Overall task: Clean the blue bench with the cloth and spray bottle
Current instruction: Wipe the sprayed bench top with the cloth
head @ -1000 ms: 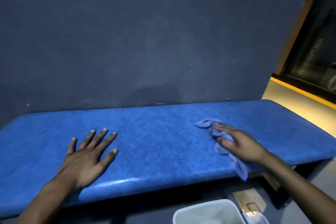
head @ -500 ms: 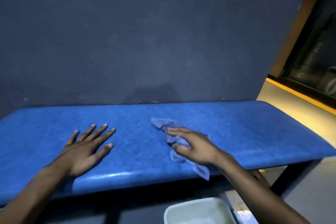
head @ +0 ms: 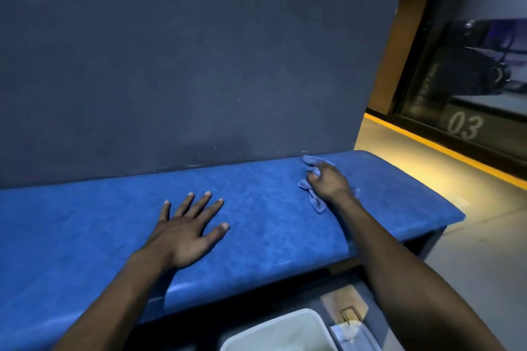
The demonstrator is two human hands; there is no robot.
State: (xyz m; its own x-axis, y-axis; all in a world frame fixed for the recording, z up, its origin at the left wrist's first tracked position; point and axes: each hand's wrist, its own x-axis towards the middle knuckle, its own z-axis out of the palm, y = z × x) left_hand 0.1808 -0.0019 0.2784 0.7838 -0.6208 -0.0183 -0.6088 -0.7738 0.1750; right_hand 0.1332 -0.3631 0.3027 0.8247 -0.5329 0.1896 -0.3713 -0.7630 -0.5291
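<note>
The blue bench point(head: 256, 225) runs across the view against a dark blue wall. My left hand point(head: 188, 231) lies flat on the seat near its middle, fingers spread, holding nothing. My right hand point(head: 328, 181) presses a crumpled light-blue cloth point(head: 315, 202) onto the seat near the back edge, toward the right end. Part of the cloth is hidden under that hand. No spray bottle is in view.
A white bin point(head: 282, 333) stands on the floor below the bench's front edge, with a small pale object point(head: 350, 333) beside it. A yellow floor strip point(head: 445, 151) and a glass panel marked 03 point(head: 464, 125) lie to the right.
My right hand slid the cloth left toward the bench's middle, then back right and up to the rear edge. My left hand stayed flat. The view shifted right.
</note>
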